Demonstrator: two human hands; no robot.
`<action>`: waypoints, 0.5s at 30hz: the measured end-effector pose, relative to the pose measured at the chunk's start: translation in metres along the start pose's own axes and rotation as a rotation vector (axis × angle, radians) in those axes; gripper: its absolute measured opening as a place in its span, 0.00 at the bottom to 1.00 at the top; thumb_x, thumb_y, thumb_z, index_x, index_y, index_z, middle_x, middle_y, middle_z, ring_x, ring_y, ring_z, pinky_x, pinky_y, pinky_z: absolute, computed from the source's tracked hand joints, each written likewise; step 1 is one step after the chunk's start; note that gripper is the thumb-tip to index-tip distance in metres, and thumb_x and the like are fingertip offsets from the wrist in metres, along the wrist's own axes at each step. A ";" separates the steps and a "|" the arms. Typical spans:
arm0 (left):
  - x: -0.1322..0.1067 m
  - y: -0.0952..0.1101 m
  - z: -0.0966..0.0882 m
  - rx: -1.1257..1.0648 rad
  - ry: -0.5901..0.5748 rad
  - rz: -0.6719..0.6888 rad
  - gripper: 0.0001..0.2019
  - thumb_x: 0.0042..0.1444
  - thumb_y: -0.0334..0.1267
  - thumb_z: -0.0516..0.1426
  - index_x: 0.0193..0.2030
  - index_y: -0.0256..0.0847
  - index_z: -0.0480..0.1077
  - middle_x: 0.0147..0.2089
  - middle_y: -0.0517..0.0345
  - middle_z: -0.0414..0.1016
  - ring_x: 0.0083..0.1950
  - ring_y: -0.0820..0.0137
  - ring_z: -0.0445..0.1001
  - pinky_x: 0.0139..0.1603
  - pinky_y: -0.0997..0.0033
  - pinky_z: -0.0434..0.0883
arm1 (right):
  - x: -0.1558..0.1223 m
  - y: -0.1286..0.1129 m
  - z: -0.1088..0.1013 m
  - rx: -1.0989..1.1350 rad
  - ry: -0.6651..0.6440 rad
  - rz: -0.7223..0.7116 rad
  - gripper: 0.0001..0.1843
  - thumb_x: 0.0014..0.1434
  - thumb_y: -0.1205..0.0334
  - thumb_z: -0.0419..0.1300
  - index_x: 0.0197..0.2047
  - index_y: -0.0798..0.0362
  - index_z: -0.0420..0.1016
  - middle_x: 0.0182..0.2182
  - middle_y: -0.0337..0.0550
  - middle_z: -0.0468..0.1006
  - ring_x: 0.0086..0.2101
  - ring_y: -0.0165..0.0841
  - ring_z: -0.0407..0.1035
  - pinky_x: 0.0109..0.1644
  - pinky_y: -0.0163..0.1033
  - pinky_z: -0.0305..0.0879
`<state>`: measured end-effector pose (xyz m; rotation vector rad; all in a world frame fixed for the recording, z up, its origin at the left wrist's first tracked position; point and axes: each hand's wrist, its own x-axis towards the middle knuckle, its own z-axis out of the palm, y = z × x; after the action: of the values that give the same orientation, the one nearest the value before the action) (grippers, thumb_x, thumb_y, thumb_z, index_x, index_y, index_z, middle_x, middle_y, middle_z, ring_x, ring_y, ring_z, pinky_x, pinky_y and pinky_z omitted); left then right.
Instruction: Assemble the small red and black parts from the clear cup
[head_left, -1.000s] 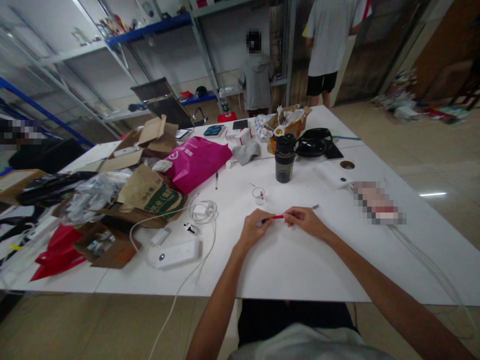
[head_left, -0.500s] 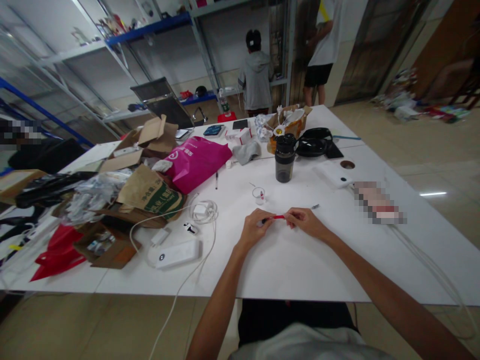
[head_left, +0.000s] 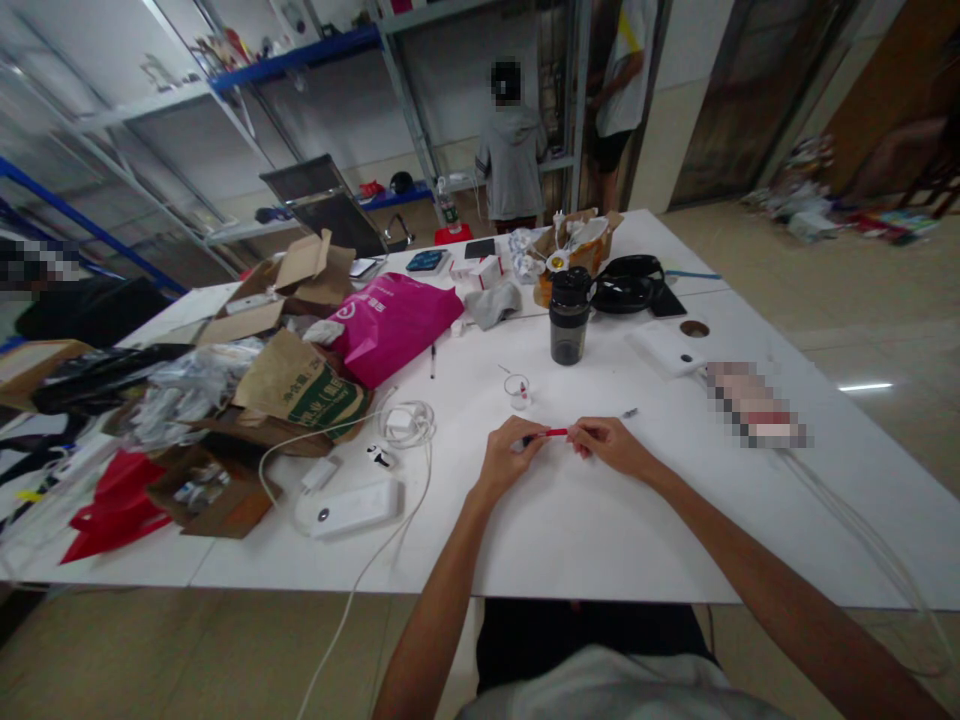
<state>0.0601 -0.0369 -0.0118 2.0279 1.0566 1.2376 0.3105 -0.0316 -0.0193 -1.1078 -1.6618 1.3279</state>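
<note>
Over the white table [head_left: 540,530], my left hand [head_left: 507,458] is closed on the dark end of a slim red pen [head_left: 556,432]. At the pen's other end, my right hand [head_left: 611,446] pinches with thumb and fingertips; that tip is hidden by the fingers. Only the pen's red middle shows between the hands, lying roughly level. Just beyond them stands a small clear cup [head_left: 517,391] with something red in or behind it. Past my right fingers lies a thin pen-like piece [head_left: 630,413], too small to make out fully.
A dark drink bottle [head_left: 570,318] stands beyond the hands. To the left are a white power bank [head_left: 357,508], a coiled white cable [head_left: 411,422], a pink bag [head_left: 397,322] and cardboard boxes. On the right lies a blurred-out phone-like object [head_left: 754,405] with a cable.
My hands and the pen stay almost still. In the background, the person in the white shirt has shifted left, partly behind the shelf post.
</note>
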 end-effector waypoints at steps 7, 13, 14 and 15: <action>0.001 0.003 -0.002 0.024 0.012 -0.024 0.06 0.69 0.41 0.67 0.48 0.46 0.86 0.44 0.52 0.88 0.45 0.63 0.84 0.51 0.61 0.79 | 0.000 0.004 0.001 -0.006 0.012 0.003 0.25 0.70 0.37 0.64 0.37 0.52 0.82 0.29 0.42 0.80 0.30 0.33 0.72 0.37 0.39 0.68; 0.001 0.001 -0.002 0.011 0.004 0.007 0.05 0.69 0.40 0.67 0.48 0.47 0.86 0.44 0.53 0.88 0.46 0.63 0.85 0.52 0.61 0.80 | 0.000 0.007 0.000 -0.011 0.009 0.012 0.24 0.70 0.38 0.64 0.38 0.52 0.82 0.29 0.41 0.79 0.30 0.33 0.72 0.37 0.39 0.68; 0.001 0.000 -0.002 0.003 0.003 0.013 0.05 0.69 0.40 0.67 0.48 0.47 0.86 0.44 0.53 0.89 0.46 0.63 0.85 0.53 0.60 0.80 | 0.000 0.006 0.000 -0.009 0.013 0.011 0.24 0.70 0.38 0.64 0.38 0.52 0.82 0.29 0.41 0.79 0.30 0.33 0.72 0.37 0.40 0.68; 0.001 0.000 -0.002 -0.003 0.004 0.015 0.05 0.69 0.40 0.67 0.47 0.47 0.86 0.44 0.52 0.89 0.46 0.63 0.85 0.53 0.60 0.80 | 0.000 0.006 0.000 -0.009 0.017 0.009 0.25 0.70 0.38 0.63 0.37 0.52 0.82 0.29 0.41 0.79 0.30 0.33 0.72 0.37 0.40 0.68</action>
<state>0.0589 -0.0360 -0.0106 2.0351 1.0427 1.2506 0.3114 -0.0308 -0.0247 -1.1302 -1.6544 1.3143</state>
